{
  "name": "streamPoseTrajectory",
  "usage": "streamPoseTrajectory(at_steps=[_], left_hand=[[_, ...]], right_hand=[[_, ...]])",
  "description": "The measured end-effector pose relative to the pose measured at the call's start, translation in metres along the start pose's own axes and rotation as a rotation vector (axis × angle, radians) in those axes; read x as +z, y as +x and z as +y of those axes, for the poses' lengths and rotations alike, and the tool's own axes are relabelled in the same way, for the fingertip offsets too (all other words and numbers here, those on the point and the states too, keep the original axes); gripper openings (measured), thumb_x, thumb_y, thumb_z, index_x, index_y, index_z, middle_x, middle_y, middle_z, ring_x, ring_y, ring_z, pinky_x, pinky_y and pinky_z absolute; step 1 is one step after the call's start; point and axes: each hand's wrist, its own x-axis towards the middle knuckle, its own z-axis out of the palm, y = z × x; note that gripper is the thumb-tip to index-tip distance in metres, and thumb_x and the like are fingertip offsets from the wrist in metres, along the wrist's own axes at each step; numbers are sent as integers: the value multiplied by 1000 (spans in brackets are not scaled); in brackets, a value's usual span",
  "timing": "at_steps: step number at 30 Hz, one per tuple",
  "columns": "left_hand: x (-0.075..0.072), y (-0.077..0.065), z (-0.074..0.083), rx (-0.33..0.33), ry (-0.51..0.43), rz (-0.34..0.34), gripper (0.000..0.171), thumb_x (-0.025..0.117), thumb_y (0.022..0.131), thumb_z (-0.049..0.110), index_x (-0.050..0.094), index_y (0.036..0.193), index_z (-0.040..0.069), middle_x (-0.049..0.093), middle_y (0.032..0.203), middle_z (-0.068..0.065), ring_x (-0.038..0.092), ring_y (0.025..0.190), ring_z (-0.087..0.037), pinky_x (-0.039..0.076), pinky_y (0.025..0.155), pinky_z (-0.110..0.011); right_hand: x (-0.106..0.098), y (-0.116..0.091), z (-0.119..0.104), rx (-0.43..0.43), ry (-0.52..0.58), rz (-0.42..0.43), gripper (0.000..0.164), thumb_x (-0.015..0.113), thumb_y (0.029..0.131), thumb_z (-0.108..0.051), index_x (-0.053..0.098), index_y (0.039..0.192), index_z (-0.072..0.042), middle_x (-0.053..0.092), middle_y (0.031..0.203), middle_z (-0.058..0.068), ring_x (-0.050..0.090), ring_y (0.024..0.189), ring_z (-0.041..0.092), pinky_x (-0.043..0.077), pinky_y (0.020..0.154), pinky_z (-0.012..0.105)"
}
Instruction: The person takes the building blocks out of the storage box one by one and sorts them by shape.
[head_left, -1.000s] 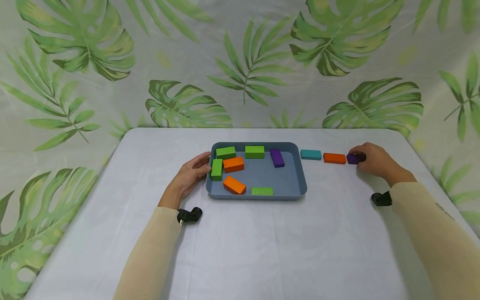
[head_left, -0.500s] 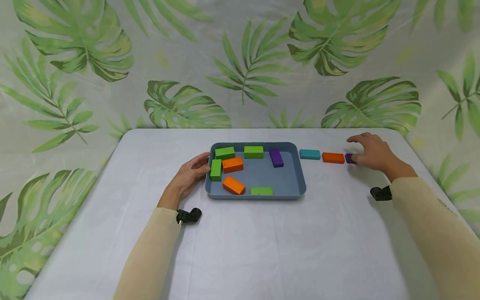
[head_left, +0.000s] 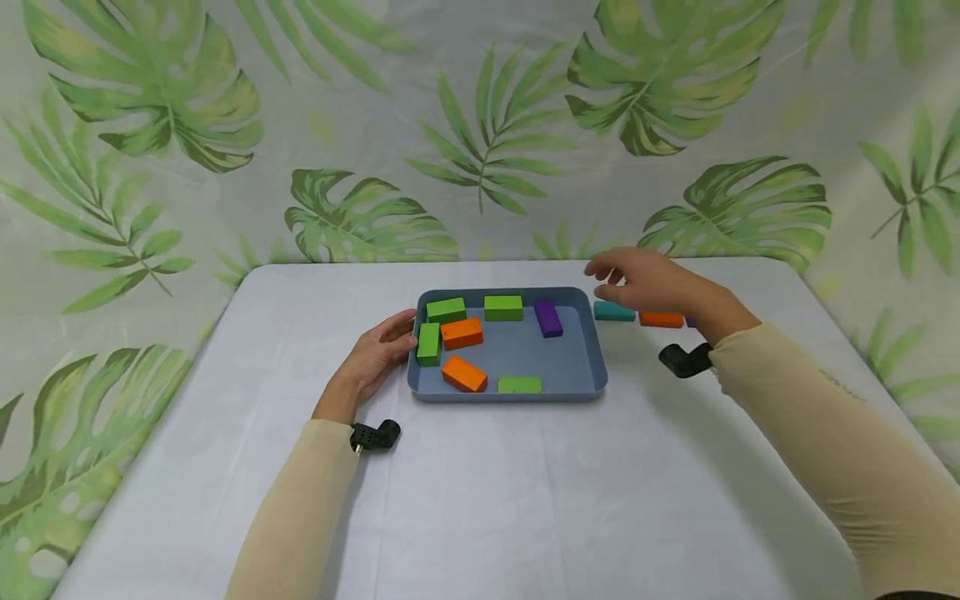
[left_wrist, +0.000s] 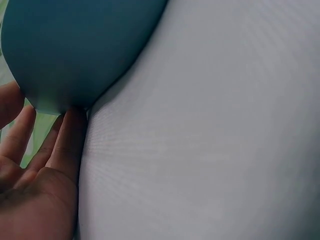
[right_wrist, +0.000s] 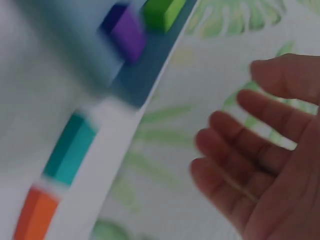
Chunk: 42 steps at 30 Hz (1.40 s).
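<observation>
– How are the hands placed?

– The left hand (head_left: pixel 375 358) is laid against the left end of a gray-blue tray (head_left: pixel 510 397), fingers extended and loosely parted; the outer wall is touched, but nothing is clasped. The right hand (head_left: pixel 647 282) is raised near the tray's far right corner, its fingers spread apart and gently bent, with nothing held.

– What is seen just beside it?

– A teal block (head_left: pixel 614 312) is set outside the tray's right end, followed rightward by an orange block (head_left: pixel 662 320). As far as can be judged past the wrist, the row is ended by a purple block (head_left: pixel 691 322), mostly hidden.

– And inside the tray?

– Two green blocks (head_left: pixel 503 309) are set along the far wall, a third green block (head_left: pixel 429 345) at the left wall, a fourth green block (head_left: pixel 520 385) by the near wall. Two more orange blocks (head_left: pixel 464 374) are laid in the left half; another purple block (head_left: pixel 548 320) is angled toward the far right.

– Farther out?

– Beige sleeves (head_left: pixel 817 442) and black wrist cameras (head_left: pixel 684 362) are worn. The table (head_left: pixel 480 492) is covered in white, backed by a leaf-print cloth (head_left: pixel 322 125).
</observation>
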Motion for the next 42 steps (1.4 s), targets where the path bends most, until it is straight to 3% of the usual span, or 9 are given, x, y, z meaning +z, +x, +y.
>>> streamPoseTrajectory(at_steps=[5, 11, 14, 19, 22, 26, 30, 36, 42], left_hand=[[-1, -1, 1, 13, 2, 0, 63, 59, 98, 9, 35, 155, 18, 32, 163, -8, 34, 148, -25, 27, 125, -42], [2, -2, -1, 12, -4, 13, 63, 59, 98, 9, 35, 155, 17, 32, 163, -10, 34, 148, -26, 28, 124, -43], [2, -2, -3, 15, -6, 8, 63, 59, 98, 9, 35, 155, 16, 32, 162, -10, 35, 148, -27, 28, 124, -43], [2, -3, -5, 17, -6, 9, 62, 60, 98, 9, 36, 155, 16, 33, 162, -11, 36, 147, -27, 30, 123, -43], [1, -4, -4, 21, -7, 8, 62, 60, 98, 9, 36, 155, 15, 34, 161, -11, 37, 147, -28, 30, 123, -44], [0, -3, -3, 32, -8, -1, 61, 59, 98, 8, 37, 154, 14, 35, 161, -11, 37, 146, -28, 31, 122, -44], [0, -1, -4, 37, -7, -7, 60, 58, 99, 9, 37, 154, 15, 34, 161, -11, 37, 146, -28, 30, 122, -45], [1, -1, -4, 23, -12, 3, 60, 59, 98, 8, 37, 154, 15, 34, 161, -11, 37, 147, -28, 30, 123, -44], [1, -2, -4, 16, -18, 20, 61, 59, 98, 7, 37, 154, 15, 34, 161, -11, 37, 146, -28, 31, 122, -44]], right_hand=[[6, 33, -34, 3, -106, -72, 39, 56, 96, -14, 57, 132, 1, 63, 129, 24, 60, 117, 40, 50, 99, 54], [33, 62, -41, 49, -114, -145, 42, 58, 93, -11, 57, 132, 4, 62, 130, 25, 59, 119, 38, 49, 102, 51], [46, 70, -39, 143, -127, -129, 39, 58, 91, -14, 60, 126, 3, 65, 126, 21, 62, 112, 34, 52, 96, 50], [61, 75, -40, 363, -141, -101, 26, 57, 91, -24, 65, 102, -2, 67, 106, 15, 59, 87, 27, 54, 75, 44], [67, 74, -44, 437, -141, -122, 27, 59, 91, -28, 65, 99, -3, 66, 106, 15, 56, 85, 26, 54, 76, 44], [71, 74, -46, 490, -154, -113, 35, 62, 90, -33, 66, 107, -2, 67, 113, 17, 56, 90, 26, 55, 85, 48], [74, 74, -44, 481, -133, -110, 37, 67, 86, -29, 65, 109, 0, 66, 111, 18, 55, 89, 26, 55, 85, 47], [81, 76, -35, 361, -134, -162, 27, 67, 84, -12, 64, 107, 1, 66, 104, 16, 53, 84, 25, 49, 75, 39], [85, 77, -27, 211, -99, -168, 44, 68, 84, -7, 62, 127, 2, 67, 121, 19, 60, 103, 28, 52, 97, 44]])
